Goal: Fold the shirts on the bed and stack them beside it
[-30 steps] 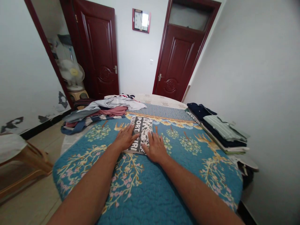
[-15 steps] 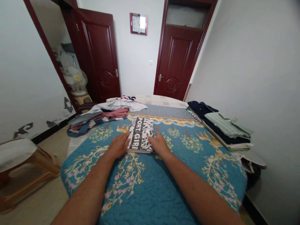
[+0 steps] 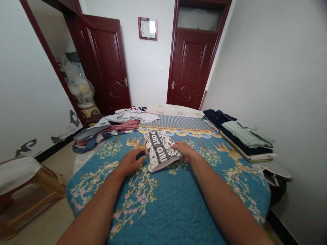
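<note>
A folded black-and-white printed garment (image 3: 160, 149), lettered "PORT GIRL", is turned at an angle over the middle of the teal floral quilt (image 3: 168, 200). My right hand (image 3: 184, 151) grips its right edge, thumb on top and fingers underneath. Just off the garment's left side is my left hand (image 3: 132, 161), its thumb and fingers apart and nothing in it. Whether the garment's near edge is lifted slightly off the quilt is hard to tell.
Loose clothes (image 3: 120, 122) lie heaped at the table's far left. Two stacks of folded clothes sit along the right, with a green striped shirt (image 3: 245, 134) and a navy shirt (image 3: 219, 117) on top. A plastic stool (image 3: 38, 180) stands on the floor at left.
The garment has shifted to the right and rotated, pulled by my right hand. My left hand has let go of its left edge and opened.
</note>
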